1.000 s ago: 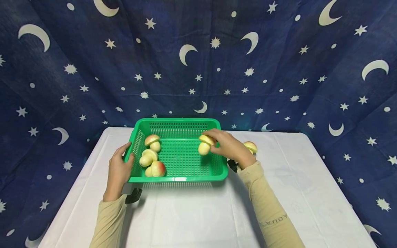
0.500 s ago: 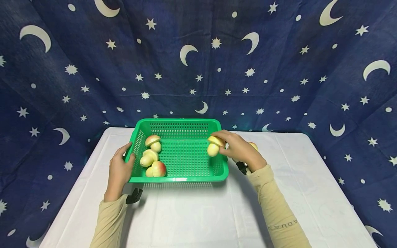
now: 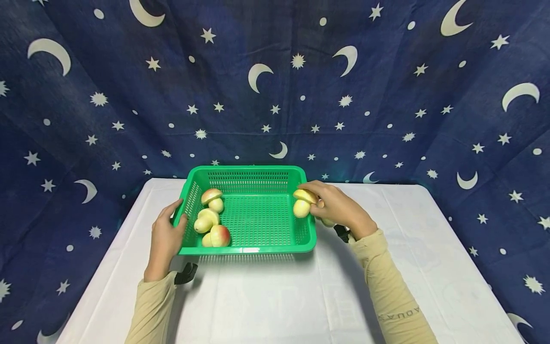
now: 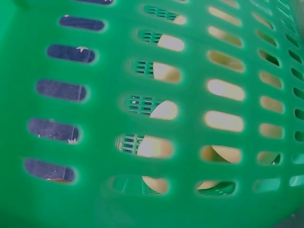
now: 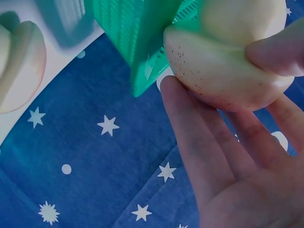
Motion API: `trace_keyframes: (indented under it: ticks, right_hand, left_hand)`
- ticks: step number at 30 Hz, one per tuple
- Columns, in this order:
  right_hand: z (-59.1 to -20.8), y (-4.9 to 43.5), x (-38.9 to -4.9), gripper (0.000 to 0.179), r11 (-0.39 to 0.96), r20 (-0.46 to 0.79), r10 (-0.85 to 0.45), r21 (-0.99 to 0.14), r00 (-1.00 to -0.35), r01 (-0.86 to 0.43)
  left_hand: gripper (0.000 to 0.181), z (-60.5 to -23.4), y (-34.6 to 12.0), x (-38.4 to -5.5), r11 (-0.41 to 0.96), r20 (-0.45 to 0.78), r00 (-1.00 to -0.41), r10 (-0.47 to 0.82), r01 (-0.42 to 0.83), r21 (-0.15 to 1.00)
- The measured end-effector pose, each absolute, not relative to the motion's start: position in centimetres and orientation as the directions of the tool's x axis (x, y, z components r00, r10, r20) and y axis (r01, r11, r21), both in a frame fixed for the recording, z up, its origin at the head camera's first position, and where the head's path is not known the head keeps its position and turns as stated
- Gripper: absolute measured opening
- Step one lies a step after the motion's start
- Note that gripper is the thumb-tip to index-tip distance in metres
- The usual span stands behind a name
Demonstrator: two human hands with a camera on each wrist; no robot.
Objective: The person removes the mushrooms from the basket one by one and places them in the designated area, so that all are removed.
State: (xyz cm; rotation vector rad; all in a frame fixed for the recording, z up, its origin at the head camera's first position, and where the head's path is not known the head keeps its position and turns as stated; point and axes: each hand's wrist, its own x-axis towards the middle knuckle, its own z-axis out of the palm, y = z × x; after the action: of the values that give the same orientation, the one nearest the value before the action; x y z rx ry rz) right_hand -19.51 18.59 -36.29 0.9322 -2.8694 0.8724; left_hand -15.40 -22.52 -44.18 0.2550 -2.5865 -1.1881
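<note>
A green basket [image 3: 275,249] takes up the centre of the head view, on a white table [image 3: 275,301] before a starry cloth [image 3: 275,48]. Along its left side lie the upper mushroom [image 3: 211,195], middle mushroom [image 3: 206,220] and lower mushroom [image 3: 220,236]. The right hand [image 3: 341,205] pinches the held mushroom [image 3: 302,209] between thumb and fingers, over the basket's right wall. The loose mushroom [image 5: 21,69], outside the basket, shows at upper left in the right wrist view; in the head view the right hand mostly hides it. The left hand [image 3: 165,235] touches the left rim; whether it grips or only rests there, I cannot tell, as the basket wall fills the left wrist view.

A second ago the held mushroom was farther left, over the basket floor, and more of the loose mushroom showed.
</note>
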Motion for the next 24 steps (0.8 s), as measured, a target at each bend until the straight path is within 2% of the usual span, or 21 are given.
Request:
trace_keyframes:
  ticks: [24]
  right_hand:
    - [-36.8,21.2,-19.1,0.049,0.68,0.172,-0.496,-0.533,-0.851,-0.504]
  left_hand:
    - [0.047,-44.1,-22.5,-15.3,0.637,0.182,-0.947,-0.264,-0.03,0.77]
